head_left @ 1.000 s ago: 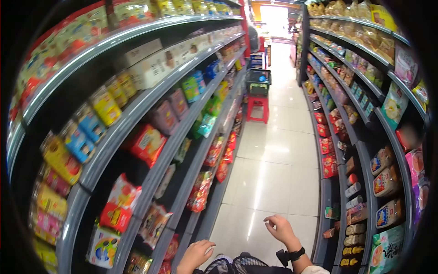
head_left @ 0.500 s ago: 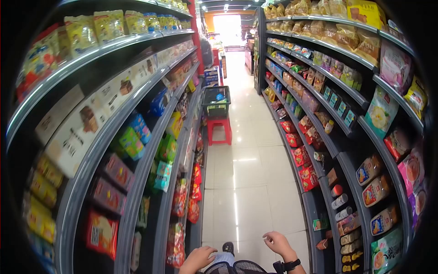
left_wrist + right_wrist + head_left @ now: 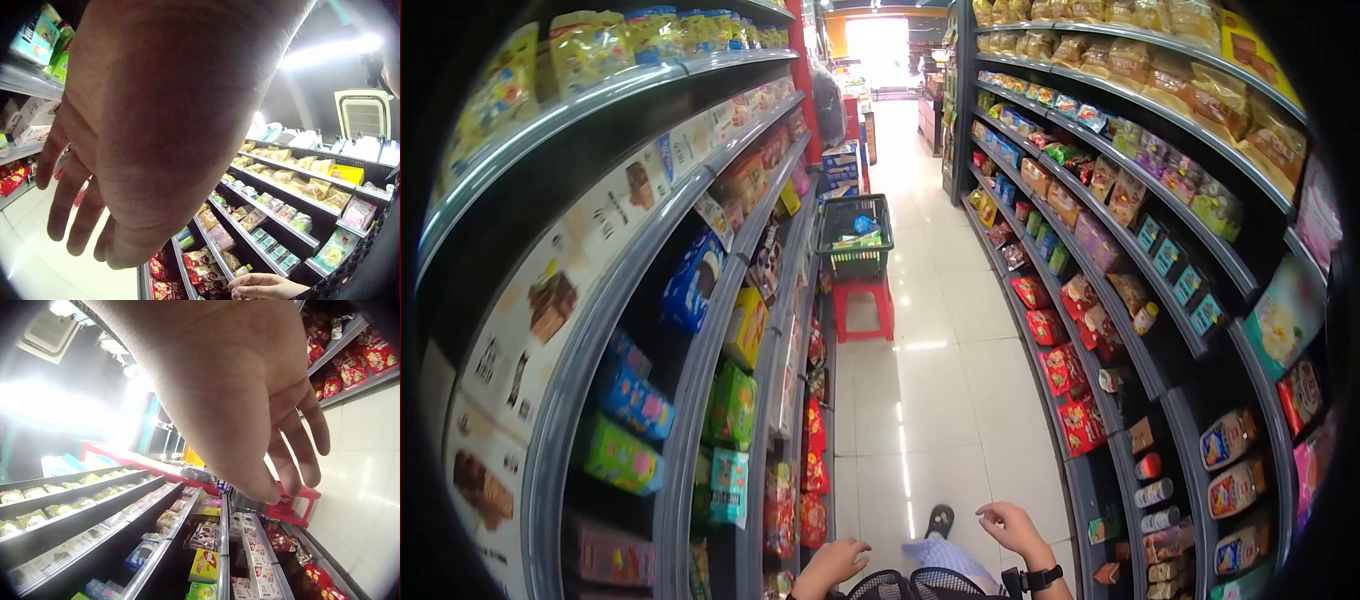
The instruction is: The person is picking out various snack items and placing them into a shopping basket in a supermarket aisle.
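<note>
At the bottom of the head view, the left hand (image 3: pixel 833 565) hangs in front of the body near the left shelves, holding nothing. The right hand (image 3: pixel 1012 530) is level with it on the other side, fingers loosely bent around nothing. Close up in the left wrist view, the left hand (image 3: pixel 150 125) has its fingers spread and relaxed over the pale floor. In the right wrist view the right hand (image 3: pixel 237 394) also has loose, empty fingers. Neither hand touches any shelf or packet.
Ahead on the left, a dark green basket (image 3: pixel 855 262) with a blue item inside stands on a red stool (image 3: pixel 863 310) beside the left shelves. Packaged goods line both sides. The tiled floor (image 3: pixel 940 390) runs between them to a bright doorway. A shoe (image 3: pixel 940 520) shows below.
The view has moved forward along the aisle and swung right, so the basket and stool look nearer and further left. Both hands keep nearly the same pose. A foot has stepped forward.
</note>
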